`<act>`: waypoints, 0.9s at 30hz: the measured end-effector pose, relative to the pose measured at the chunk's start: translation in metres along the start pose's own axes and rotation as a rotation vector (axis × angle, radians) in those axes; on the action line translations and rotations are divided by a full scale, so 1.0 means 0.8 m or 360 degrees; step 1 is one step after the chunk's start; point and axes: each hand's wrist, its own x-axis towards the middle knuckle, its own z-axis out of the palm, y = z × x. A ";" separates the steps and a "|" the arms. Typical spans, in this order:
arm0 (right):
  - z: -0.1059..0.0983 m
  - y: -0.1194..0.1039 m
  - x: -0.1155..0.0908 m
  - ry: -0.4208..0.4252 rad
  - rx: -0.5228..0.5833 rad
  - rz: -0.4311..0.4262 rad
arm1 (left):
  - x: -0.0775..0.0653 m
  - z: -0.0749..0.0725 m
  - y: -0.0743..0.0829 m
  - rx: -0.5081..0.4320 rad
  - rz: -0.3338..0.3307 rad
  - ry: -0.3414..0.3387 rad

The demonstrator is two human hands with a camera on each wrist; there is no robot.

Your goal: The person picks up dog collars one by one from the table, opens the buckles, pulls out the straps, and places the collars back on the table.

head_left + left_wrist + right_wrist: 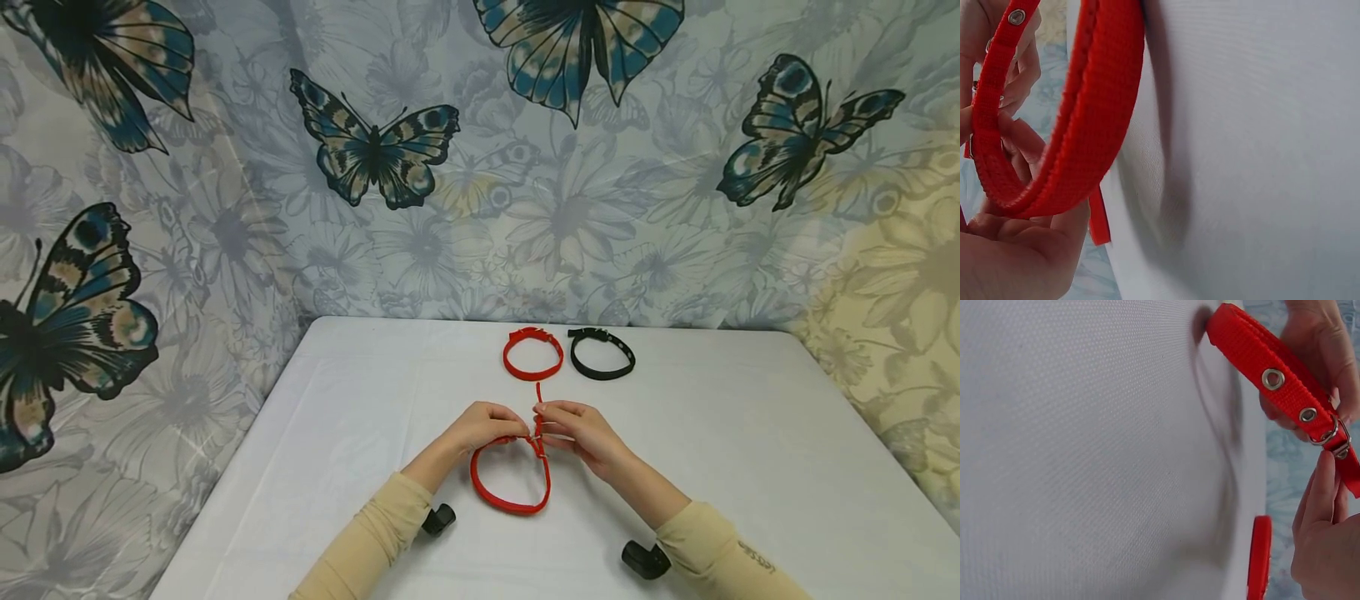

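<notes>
A red collar (510, 507) of webbing is looped between both hands over the white table. My left hand (487, 425) pinches its band on the left side of the buckle. With thumb and fingers, my right hand (588, 433) holds the strap by the buckle, and the strap's free end (538, 390) points up past the fingertips. In the right wrist view, metal eyelets (1273, 379) line the band and a metal buckle (1341, 449) sits at the right fingertips. The left wrist view shows the left hand (1029, 256) partly behind the collar's padded band (1100, 106).
Farther back on the white table (360, 375) lie another red collar (532, 375) and a black collar (603, 372), both closed in loops. Black wrist devices (645, 560) hang by the beige sleeves. A butterfly-patterned cloth (465, 250) stands behind the table.
</notes>
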 end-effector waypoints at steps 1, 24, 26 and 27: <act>0.000 0.000 0.000 0.0008 -0.0005 -0.0005 | -0.001 0.000 0.000 -0.0013 0.0003 0.0009; -0.018 0.010 -0.014 -0.0106 -0.0448 -0.0047 | -0.016 0.009 -0.006 -0.0523 0.0099 0.0202; -0.022 0.013 -0.015 -0.0156 -0.0518 -0.0045 | -0.016 0.008 -0.008 -0.0562 0.0087 0.0220; -0.023 0.015 -0.016 -0.0187 -0.0543 -0.0042 | -0.016 0.008 -0.009 -0.0576 0.0089 0.0230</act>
